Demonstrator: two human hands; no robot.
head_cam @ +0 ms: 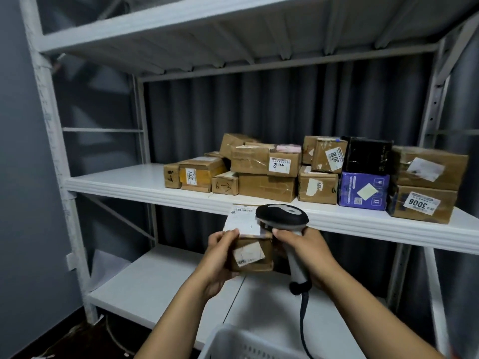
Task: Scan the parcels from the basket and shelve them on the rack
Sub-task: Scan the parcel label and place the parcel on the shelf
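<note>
Parcel (251, 251) in left hand (220, 257), label up, facing scanner (283, 216).

left grip (220, 251) curled closed, right grip (304, 246) fisted; forearms extended

A grey pleated curtain (259, 112) hangs as the backdrop — dim, evenly lit. Left of the curtain stands a plain grey-blue wall (18, 177), carrying a small white socket plate (71, 261) low down. Below the wall lies dark flooring (77, 340) with a loose cable on it.
</note>
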